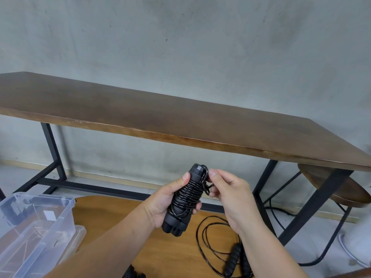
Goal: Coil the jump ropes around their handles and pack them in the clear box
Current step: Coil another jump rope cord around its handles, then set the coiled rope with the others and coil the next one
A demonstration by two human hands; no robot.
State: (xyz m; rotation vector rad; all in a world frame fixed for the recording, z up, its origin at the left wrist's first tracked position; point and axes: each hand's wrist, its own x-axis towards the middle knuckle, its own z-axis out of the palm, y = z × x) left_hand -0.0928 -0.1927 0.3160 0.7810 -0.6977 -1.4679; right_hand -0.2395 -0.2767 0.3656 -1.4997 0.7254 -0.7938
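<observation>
In the head view, two hands meet at lower centre of the frame. The left hand (167,199) is wrapped firmly around one coiled jump rope (185,199): its two black handles lie side by side, with thin black cord wound many times around them. The right hand (230,195) pinches the loose end of that cord between thumb and fingertips, just beside the upper end of the handles.

A second jump rope (230,251) lies uncoiled at lower right on the orange tabletop (120,215), its cord in loose loops beside its handles. Part of another black object shows at the bottom edge; what it is cannot be told.

One clear box (36,219) sits open at lower left, resting on its lid. One long brown table (140,109) crosses the middle of the frame, and one round stool (341,189) is tucked beneath its right end.
</observation>
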